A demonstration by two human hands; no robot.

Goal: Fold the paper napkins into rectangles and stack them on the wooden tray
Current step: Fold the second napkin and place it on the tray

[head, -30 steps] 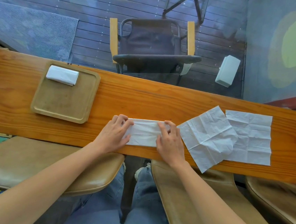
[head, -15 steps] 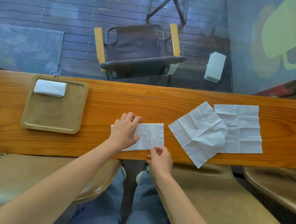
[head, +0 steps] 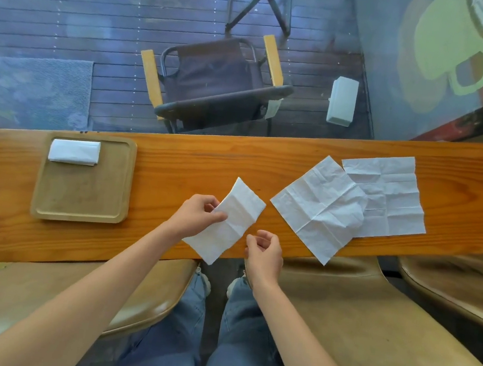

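The left hand (head: 196, 217) pinches a white napkin (head: 230, 223) folded into a long strip with soft crease lines, slanted over the front edge of the surface (head: 176, 170). The right hand (head: 264, 252) is just beside it, fingers loosely curled, holding nothing. One folded napkin (head: 74, 152) lies on the tray (head: 84, 193), and two flat napkins (head: 318, 208) overlap at the right.

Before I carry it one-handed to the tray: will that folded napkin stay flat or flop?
Probably droops: the folded napkin is thin paper, pinched at one edge only by the left hand. Likely very light, so a draught might shift it. Its creases may spring open; the right hand isn't supporting it.
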